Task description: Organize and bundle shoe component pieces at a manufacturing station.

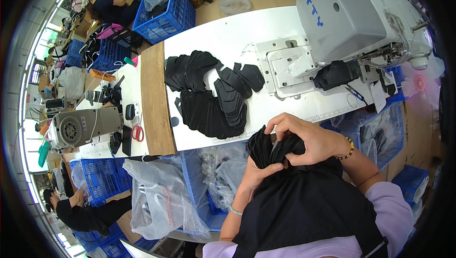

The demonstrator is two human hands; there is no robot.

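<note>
Just over the near edge of the white worktable [223, 37], my two hands hold a bundle of thin black fabric pieces [261, 148]. My left hand [255, 174] is closed around the bundle's lower left side, its thumb lying across the front. My right hand [317, 140] grips the right side of the bundle, with bent fingers at its top edge and the thumb below. The bundle is parted in the middle. Beyond my hands lie overlapping heaps of similar black cut pieces [205, 112], some with angular ends.
A grey and white sewing machine [342, 18] stands at the right, black pieces under its head. Blue-handled scissors [355, 93] lie near it. Left of a wooden strip [156, 99] are red-handled scissors [137, 133]. A plastic bag [159, 196] hangs below the table; blue crates [164, 13] and co-workers are beyond.
</note>
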